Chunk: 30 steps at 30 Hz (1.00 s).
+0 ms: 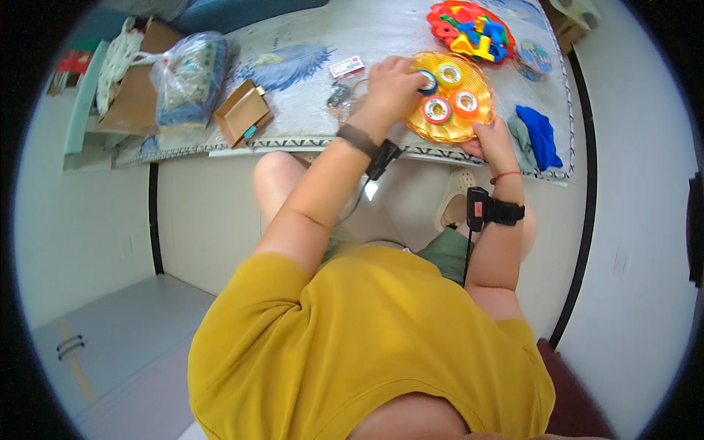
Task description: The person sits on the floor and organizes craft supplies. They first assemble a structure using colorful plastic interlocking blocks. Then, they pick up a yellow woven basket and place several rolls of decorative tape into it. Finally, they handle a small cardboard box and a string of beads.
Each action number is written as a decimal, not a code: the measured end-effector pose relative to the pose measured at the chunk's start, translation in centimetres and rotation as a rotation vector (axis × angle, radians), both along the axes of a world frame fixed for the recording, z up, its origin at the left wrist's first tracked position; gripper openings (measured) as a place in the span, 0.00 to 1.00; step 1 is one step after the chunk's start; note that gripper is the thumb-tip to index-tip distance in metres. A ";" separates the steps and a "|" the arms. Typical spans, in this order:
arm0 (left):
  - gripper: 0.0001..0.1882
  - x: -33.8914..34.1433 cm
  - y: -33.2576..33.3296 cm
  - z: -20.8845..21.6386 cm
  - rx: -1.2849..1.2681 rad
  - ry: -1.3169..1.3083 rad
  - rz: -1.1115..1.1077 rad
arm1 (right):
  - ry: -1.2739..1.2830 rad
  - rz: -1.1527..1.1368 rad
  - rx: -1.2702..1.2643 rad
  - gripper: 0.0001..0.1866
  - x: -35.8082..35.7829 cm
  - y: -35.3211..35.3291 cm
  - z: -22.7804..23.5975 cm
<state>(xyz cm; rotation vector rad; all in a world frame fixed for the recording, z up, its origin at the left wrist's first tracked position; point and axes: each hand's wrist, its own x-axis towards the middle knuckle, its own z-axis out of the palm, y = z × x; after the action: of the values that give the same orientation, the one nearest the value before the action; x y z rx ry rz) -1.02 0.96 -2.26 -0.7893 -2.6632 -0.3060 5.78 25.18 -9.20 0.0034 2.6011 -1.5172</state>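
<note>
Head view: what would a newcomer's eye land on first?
The orange plate at the mat's near edge, carrying ringed discs, with the left hand on one disc and the right hand at its rim. Behind it, a red tray of toys; a blue cloth lies to the right.

Glossy see-through plastic plate point(469, 121) — matt cloth mat point(308, 110), soft blue rag point(541, 136).

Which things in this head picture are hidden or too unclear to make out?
- Blue ring, head view: mostly covered by the left hand; the grip is unclear.
- Near rim of the yellow plate, head view: covered by the right hand.
- Contents of the plastic bag, head view: blurred by the film.
- Small items beside the left wrist: too small to identify.
</note>
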 end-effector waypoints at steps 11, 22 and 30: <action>0.21 1.4 -4.6 0.6 0.251 -0.162 -0.053 | -0.273 -0.316 -0.593 0.22 1.3 -2.8 5.5; 0.18 7.7 -17.7 10.8 -0.067 -0.454 -0.079 | -0.230 -0.387 -0.757 0.21 0.6 -4.4 4.8; 0.20 13.8 -26.8 16.6 -0.205 -0.561 0.065 | -0.119 -0.343 -0.847 0.22 1.0 -6.1 8.2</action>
<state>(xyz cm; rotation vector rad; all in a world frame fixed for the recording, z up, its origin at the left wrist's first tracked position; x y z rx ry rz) 12.77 -25.85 14.34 -0.7608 -3.2828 -0.2704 6.75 19.10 -0.99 0.4508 1.7400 -2.5146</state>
